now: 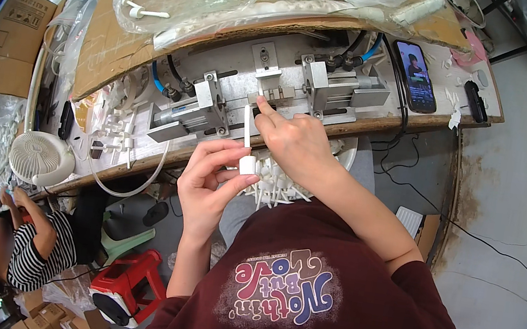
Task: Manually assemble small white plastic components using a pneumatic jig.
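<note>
- The left hand [207, 187] held a white piece [246, 136] lightly, thumb and fingers closed about its capped end, the other fingers loosely curled.
- The piece stood out from that grip with its long axis pointing away from the wearer: cap nearest the body, slim stem reaching toward the metal block [275, 93] on the bench [435, 121].
- The block lay ahead of the stem's tip and slightly to its right, near but apart; the right hand [297, 144] was the nearer of the two to it.
- The right hand's index finger reached out to the block's front, the others folded in; whether anything sat beneath the fingertip could not be told.
- A left cylinder [188, 112] and a right cylinder [349, 92] flanked the block.
- Below the hands, a pile [277, 184] of similar white parts rested near the wearer's lap.
- A lit phone [416, 78] lay to the right.
</note>
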A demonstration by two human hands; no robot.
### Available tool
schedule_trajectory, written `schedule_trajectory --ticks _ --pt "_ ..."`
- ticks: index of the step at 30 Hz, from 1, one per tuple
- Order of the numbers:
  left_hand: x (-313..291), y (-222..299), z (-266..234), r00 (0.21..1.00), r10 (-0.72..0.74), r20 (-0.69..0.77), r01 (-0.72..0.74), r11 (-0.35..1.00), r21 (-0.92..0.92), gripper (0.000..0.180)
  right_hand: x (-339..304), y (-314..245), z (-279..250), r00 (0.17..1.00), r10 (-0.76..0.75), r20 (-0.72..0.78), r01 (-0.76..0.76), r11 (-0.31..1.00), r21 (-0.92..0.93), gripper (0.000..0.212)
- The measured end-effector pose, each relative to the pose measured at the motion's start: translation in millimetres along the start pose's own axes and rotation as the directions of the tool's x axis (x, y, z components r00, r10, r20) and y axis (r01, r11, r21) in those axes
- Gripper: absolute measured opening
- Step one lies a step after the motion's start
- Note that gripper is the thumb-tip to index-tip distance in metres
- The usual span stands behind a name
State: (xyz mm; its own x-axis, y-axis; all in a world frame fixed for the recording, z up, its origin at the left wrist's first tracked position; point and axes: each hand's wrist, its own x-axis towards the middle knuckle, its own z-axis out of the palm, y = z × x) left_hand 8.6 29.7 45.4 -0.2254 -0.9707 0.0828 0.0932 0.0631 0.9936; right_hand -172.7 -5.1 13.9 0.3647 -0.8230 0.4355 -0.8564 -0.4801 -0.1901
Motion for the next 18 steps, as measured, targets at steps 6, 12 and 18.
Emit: schedule_trajectory --ticks 6,12,18 --pt "-2 -1 -1 0.999 0.023 -0.028 -0.022 0.999 0.033 0.036 -7 5 4 0.999 0.002 -0.047 -0.001 1.0 0.03 0.015" --pt "-2 -6 1 0.998 0.034 -0.061 -0.025 0.988 0.153 0.037 -37 8 -12 0.997 -0.052 0.055 0.036 0.965 0.26 0.017" --pt "13 -31 4 0.942 0.331 0.05 -0.298 0.761 0.576 0.039 -73 8 -7 0.947 -0.094 0.308 -0.056 0.894 0.445 0.023"
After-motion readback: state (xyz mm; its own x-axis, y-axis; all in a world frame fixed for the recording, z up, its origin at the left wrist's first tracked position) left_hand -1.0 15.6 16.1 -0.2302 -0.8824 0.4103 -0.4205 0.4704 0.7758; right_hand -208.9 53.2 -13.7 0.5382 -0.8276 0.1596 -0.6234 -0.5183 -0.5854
